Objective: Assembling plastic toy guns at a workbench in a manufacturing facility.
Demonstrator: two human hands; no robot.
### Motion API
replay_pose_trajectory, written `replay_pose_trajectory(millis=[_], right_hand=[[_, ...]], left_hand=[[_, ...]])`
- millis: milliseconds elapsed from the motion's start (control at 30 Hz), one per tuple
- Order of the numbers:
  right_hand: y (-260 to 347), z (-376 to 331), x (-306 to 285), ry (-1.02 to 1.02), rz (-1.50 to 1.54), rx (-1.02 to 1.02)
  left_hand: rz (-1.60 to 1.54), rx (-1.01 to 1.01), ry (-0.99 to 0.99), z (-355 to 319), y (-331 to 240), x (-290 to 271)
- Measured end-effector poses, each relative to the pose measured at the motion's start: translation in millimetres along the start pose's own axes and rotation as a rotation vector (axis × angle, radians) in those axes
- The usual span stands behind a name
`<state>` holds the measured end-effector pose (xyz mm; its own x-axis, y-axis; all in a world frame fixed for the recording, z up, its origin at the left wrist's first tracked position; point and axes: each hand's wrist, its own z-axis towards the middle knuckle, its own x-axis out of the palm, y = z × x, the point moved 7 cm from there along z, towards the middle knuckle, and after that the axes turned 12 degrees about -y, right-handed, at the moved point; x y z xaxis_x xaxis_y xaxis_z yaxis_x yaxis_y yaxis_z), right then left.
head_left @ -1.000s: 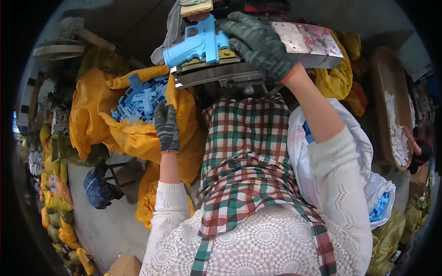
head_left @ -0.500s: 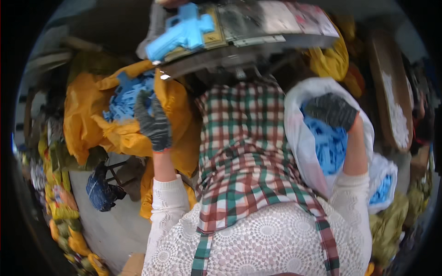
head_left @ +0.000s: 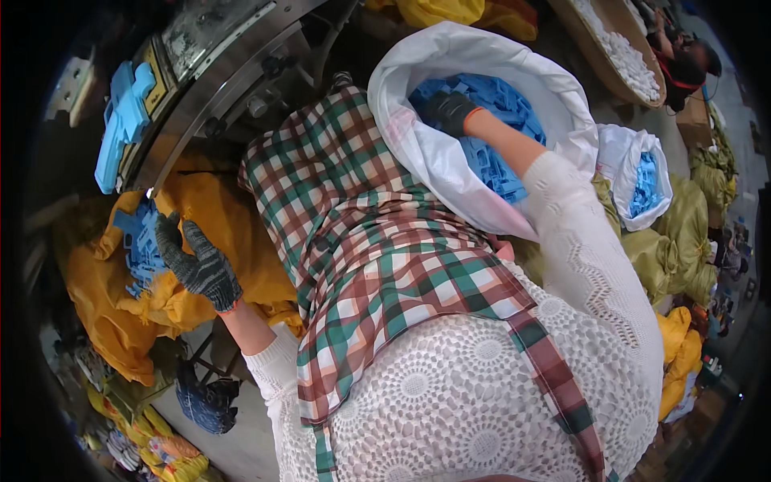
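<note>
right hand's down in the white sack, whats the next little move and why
Probably close the right hand on one of the blue plastic parts: it already rests on the pile inside the white sack, fingers curled, with nothing visibly gripped.

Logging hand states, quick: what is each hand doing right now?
Left hand: open, resting on the yellow sack beside blue plastic parts.
Right hand: inside the white sack, on blue parts; grip cannot be told.
</note>
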<state>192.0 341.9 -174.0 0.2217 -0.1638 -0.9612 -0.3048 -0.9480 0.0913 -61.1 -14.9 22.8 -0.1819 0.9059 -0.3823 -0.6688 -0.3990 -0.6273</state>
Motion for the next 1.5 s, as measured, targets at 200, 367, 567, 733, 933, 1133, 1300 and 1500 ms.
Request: replay_pose_trajectory(millis=[200, 367, 567, 733, 933, 1133, 1300, 1500], right_hand=[[-3.2, 9.6, 3.4, -0.390, -0.263, 0.036], [-71.1, -29.0, -93.1, -0.638, 0.200, 0.113], [76.0, -93.3, -282.7, -0.810, 0.511, -0.032], [131.2, -88.4, -308.0, -1.043, 0.873, -0.211], [168.5, -69.1, -290.5, -0.735, 0.530, -0.485], [136.2, -51.9, -300.5, -0.861, 0.646, -0.447], [128.5, -37.9, -299.4, -0.839, 0.787, -0.347], [140.9, -13.4, -313.7, -0.889, 0.899, -0.370]], left_hand=[[-0.020, -0.016, 0.070, -7.6, 1.8, 6.8], [-0.180, -0.085, 0.250, -18.4, -11.1, 35.3], [-0.535, 0.289, 0.576, -34.6, -167.3, 72.7], [-0.695, -0.295, 0.774, -40.6, -146.7, 91.0], [-0.736, -0.567, 0.835, -17.1, -97.5, 72.6], [-0.557, 0.162, -0.229, 78.2, -93.0, 24.1], [0.298, 0.240, 0.422, 155.9, -60.5, 35.7], [0.594, 0.612, 0.280, 145.3, -75.6, 46.6]])
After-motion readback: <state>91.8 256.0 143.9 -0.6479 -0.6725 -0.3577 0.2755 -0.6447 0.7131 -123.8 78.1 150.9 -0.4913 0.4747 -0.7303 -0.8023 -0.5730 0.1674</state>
